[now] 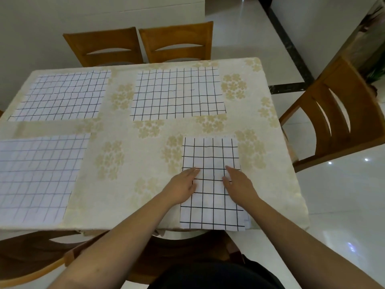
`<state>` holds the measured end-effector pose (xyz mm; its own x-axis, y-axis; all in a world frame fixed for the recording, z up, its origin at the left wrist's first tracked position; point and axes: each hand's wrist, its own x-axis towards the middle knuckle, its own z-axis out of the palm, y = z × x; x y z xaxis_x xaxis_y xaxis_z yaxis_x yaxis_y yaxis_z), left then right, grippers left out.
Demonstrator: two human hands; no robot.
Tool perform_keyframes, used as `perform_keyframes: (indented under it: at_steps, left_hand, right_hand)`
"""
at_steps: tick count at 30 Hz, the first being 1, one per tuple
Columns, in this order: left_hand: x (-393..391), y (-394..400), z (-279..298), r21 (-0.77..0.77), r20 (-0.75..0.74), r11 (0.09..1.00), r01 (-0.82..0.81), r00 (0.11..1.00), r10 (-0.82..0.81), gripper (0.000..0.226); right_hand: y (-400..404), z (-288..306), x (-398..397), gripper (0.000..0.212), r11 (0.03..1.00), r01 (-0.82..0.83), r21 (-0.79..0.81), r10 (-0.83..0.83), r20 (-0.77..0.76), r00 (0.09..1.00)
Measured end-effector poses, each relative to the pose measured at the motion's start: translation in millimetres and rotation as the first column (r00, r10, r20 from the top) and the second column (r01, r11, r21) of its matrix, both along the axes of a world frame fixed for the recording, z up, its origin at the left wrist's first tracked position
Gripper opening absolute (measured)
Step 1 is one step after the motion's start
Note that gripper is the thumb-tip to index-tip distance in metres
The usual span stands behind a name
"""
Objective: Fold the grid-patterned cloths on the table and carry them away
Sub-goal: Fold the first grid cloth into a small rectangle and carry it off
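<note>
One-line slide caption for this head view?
Both hands, left hand and right hand, press flat on a folded grid cloth; three unfolded grid cloths wait.

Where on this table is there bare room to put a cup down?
The widest free patch of tablecloth lies mid-table, between the near-left cloth, the far-right cloth and the folded cloth. A narrow strip runs between the far-left cloth and the near-left one. The near-right corner is crowded: left hand and right hand press there.
</note>
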<state>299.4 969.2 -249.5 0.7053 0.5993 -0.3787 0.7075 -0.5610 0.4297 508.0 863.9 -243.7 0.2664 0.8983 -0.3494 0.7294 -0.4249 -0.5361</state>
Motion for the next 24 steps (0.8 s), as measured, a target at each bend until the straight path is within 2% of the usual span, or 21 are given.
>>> perform_keyframes:
  at_steps: [3, 6, 11, 16, 24]
  left_hand:
    - [-10, -1, -21, 0.141, -0.165, 0.974, 0.177, 0.974, -0.153, 0.071]
    - [-14, -5, -31, 0.2, -0.259, 0.954, 0.224, 0.951, -0.169, 0.066]
    - [-8, -3, -44, 0.254, -0.241, 0.941, 0.226, 0.956, -0.165, 0.068]
    - [0, -3, -50, 0.238, -0.265, 0.959, 0.156, 0.96, -0.09, 0.072]
    - [8, -8, -58, 0.237, -0.225, 0.969, 0.069, 0.974, -0.014, 0.079]
  right_hand:
    - [-6, -15, -11, 0.073, 0.973, -0.223, -0.055, 0.229, 0.192, 0.954]
    - [-11, -28, -16, 0.074, 0.947, -0.304, -0.106, 0.321, 0.26, 0.911]
    - [-7, -35, -9, 0.079, 0.949, -0.297, -0.107, 0.316, 0.281, 0.906]
    - [7, -36, 6, 0.083, 0.959, -0.255, -0.124, 0.281, 0.297, 0.913]
    - [11, -41, 4, 0.064, 0.93, -0.337, -0.145, 0.366, 0.299, 0.881]
